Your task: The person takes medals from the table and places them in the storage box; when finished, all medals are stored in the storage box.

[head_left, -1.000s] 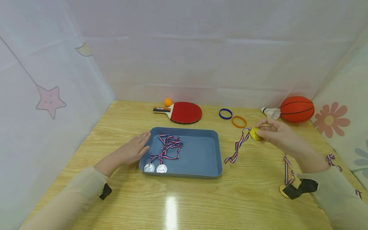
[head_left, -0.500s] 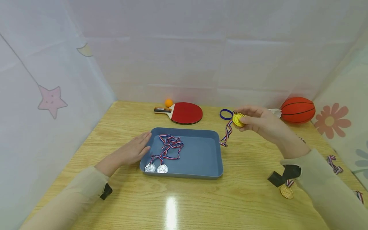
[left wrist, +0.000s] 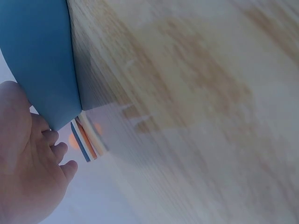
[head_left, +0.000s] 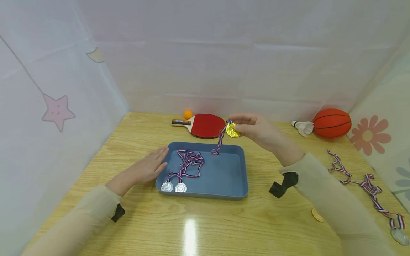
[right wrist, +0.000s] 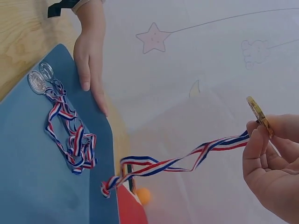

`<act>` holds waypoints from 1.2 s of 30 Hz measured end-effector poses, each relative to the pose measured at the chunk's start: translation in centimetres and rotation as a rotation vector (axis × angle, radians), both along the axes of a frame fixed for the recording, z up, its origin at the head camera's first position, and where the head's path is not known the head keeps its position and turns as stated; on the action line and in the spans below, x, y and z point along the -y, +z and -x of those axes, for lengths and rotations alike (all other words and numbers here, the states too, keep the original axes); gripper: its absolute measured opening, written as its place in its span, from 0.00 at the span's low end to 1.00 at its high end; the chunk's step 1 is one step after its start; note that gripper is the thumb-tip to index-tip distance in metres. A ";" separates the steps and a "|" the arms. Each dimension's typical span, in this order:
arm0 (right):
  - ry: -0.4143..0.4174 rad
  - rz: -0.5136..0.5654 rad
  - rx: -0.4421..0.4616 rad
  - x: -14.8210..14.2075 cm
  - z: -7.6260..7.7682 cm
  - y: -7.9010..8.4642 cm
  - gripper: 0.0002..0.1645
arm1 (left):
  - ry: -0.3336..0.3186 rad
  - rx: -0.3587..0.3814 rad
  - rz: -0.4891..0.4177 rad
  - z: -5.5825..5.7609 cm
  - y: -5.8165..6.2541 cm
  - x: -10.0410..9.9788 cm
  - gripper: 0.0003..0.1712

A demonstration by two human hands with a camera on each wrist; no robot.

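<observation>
My right hand point(head_left: 257, 132) pinches a gold medal point(head_left: 232, 130) between thumb and fingers, above the back edge of the blue tray point(head_left: 221, 177). Its red, white and blue ribbon point(right wrist: 187, 161) hangs down over the tray. My left hand point(head_left: 145, 166) rests with straight fingers against the tray's left rim. Inside the tray, at its front left, lie two silver medals, one silver medal point(head_left: 167, 186) beside another silver medal point(head_left: 180, 187). Their tangled ribbons point(head_left: 191, 161) spread behind them.
Behind the tray lie a red table tennis bat point(head_left: 208, 125) and an orange ball point(head_left: 188, 114). A shuttlecock point(head_left: 303, 127) and a small basketball point(head_left: 332, 123) sit at the back right. On the right are another gold medal point(head_left: 317, 214), a silver medal point(head_left: 399, 236) and loose ribbons point(head_left: 371, 188).
My right hand has carried the gold medal leftward and a little back, from the right of the tray to above its back edge. My left hand has stayed in place.
</observation>
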State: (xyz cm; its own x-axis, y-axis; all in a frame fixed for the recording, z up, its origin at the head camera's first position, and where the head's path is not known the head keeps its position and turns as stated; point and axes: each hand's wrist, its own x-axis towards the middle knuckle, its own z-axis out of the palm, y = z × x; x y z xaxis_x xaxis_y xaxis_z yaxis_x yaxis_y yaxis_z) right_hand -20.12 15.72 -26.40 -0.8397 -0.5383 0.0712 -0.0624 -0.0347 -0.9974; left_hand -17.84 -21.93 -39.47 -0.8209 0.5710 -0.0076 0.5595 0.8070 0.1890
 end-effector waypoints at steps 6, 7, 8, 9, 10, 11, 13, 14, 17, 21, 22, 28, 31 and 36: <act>-0.015 -0.102 0.012 2.8 0.6 -1.7 0.23 | 0.001 -0.002 -0.001 0.0 0.0 0.0 0.33; -0.019 -0.121 0.019 3.3 0.7 -2.2 0.23 | 0.001 -0.003 -0.001 0.1 0.0 0.0 0.33; -0.019 -0.139 0.027 3.7 0.7 -2.7 0.23 | 0.000 -0.003 -0.002 0.0 0.0 0.0 0.33; -0.018 -0.155 0.040 4.2 0.8 -3.2 0.23 | 0.001 -0.004 -0.002 0.0 0.0 0.0 0.33; -0.015 -0.171 0.051 4.6 0.7 -3.7 0.23 | -0.001 -0.007 -0.003 0.0 0.0 0.0 0.33; -0.009 -0.189 0.057 5.0 0.7 -4.3 0.23 | -0.002 -0.009 -0.004 0.0 -0.1 0.0 0.33; 0.011 -0.203 0.074 5.7 0.6 -5.4 0.23 | -0.001 -0.010 -0.004 0.1 -0.1 0.1 0.33; 0.024 -0.207 0.083 5.9 0.5 -5.9 0.23 | -0.001 -0.011 -0.005 0.1 -0.1 0.1 0.33; 0.058 -0.241 0.086 6.5 0.2 -7.4 0.24 | -0.001 -0.009 -0.005 0.1 -0.2 0.1 0.33; 0.104 -0.293 0.087 7.0 -0.5 -9.2 0.24 | -0.001 -0.005 -0.007 0.1 -0.1 0.0 0.33; 0.111 -0.309 0.090 7.1 -0.7 -9.7 0.23 | -0.001 -0.004 -0.007 0.1 -0.1 0.0 0.33; 0.150 -0.366 0.096 7.9 -1.7 -11.8 0.18 | -0.003 -0.008 -0.007 0.1 0.0 0.0 0.32; 0.153 -0.385 0.075 8.4 -2.1 -12.3 0.15 | -0.003 -0.008 -0.005 0.0 0.0 0.0 0.32; 0.163 -0.401 0.019 9.1 -2.7 -13.0 0.10 | -0.001 -0.006 -0.005 0.0 -0.1 0.0 0.33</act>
State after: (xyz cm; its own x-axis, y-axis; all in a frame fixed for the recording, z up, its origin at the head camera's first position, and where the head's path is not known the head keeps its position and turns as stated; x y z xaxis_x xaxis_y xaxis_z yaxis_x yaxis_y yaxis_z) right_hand -17.43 6.61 -39.39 -0.7407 -0.6458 -0.1851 -0.0699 0.3481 -0.9348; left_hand -17.89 -21.89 -39.55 -0.8202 0.5721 -0.0002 0.5617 0.8053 0.1896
